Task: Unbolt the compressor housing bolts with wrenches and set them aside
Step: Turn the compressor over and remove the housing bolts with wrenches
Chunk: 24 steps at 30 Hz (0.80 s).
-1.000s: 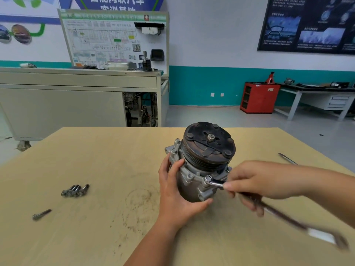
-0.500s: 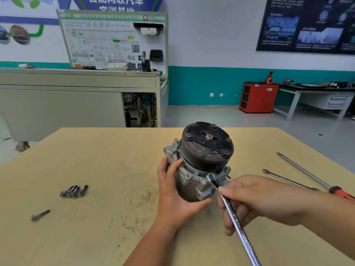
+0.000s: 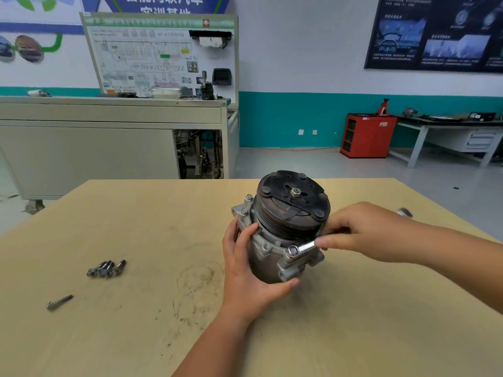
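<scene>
A grey compressor (image 3: 283, 232) with a black pulley face stands on the wooden table (image 3: 136, 308). My left hand (image 3: 247, 270) grips its housing from the left and below. My right hand (image 3: 362, 232) pinches a silver ring wrench (image 3: 302, 247), whose ring end sits on a housing bolt at the front flange; the handle runs right under my fingers, mostly hidden. Several removed bolts (image 3: 106, 268) lie in a cluster at the left, and one more bolt (image 3: 58, 302) lies apart, nearer me.
A blurred metal tool tip (image 3: 404, 212) shows behind my right wrist. The table's far edge lies just behind the compressor. Beyond the table stand a grey trainer bench (image 3: 109, 148), a red cabinet (image 3: 366, 136) and a workbench (image 3: 449, 134).
My right hand has swung the wrench handle from pointing toward me up and to the right, the ring end staying on the bolt. My left hand kept its grip on the housing.
</scene>
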### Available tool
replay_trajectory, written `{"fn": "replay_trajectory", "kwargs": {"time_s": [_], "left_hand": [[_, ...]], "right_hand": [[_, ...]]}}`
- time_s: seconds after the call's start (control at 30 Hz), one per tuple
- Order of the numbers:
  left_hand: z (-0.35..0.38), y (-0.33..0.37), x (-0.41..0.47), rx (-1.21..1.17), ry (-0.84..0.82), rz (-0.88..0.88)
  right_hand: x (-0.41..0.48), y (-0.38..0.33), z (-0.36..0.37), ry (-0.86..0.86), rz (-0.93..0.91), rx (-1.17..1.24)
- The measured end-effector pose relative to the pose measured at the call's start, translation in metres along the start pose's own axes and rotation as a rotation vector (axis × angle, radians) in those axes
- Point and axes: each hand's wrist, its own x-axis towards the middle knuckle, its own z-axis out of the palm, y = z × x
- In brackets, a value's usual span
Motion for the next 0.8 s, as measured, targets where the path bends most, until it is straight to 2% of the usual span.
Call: {"fn": "replay_trajectory", "kwargs": {"time_s": [0.13,0.27,0.37,0.57,0.63,0.67,0.73,0.8], "left_hand": [[-0.001,0.000,-0.001,-0.001,-0.015,-0.018],[0.001,-0.002,-0.002,-0.001,-0.010,-0.019],[0.001,-0.003,-0.002,0.001,0.004,-0.019],[0.002,0.000,-0.001,-0.015,0.019,-0.011],[0.002,-0.001,-0.001,-0.016,0.020,-0.012],[0.002,-0.002,-0.001,-0.015,0.015,-0.011],[0.001,-0.002,-0.001,-0.013,0.001,-0.014],[0.000,-0.001,-0.001,-0.011,-0.008,-0.012]], "right_hand": [[-0.009,0.013,-0.001,-0.359,0.065,0.628],[-0.021,0.002,0.016,-0.571,0.051,0.820],[-0.024,-0.017,0.027,-0.593,0.082,0.923],[-0.027,-0.041,0.041,-0.483,0.166,1.256],[-0.025,-0.039,0.039,-0.515,0.193,1.206],[-0.023,-0.034,0.033,-0.539,0.202,1.096],[-0.014,-0.023,0.012,-0.499,0.188,0.721],[-0.004,-0.013,-0.007,-0.339,0.119,0.318]]}}
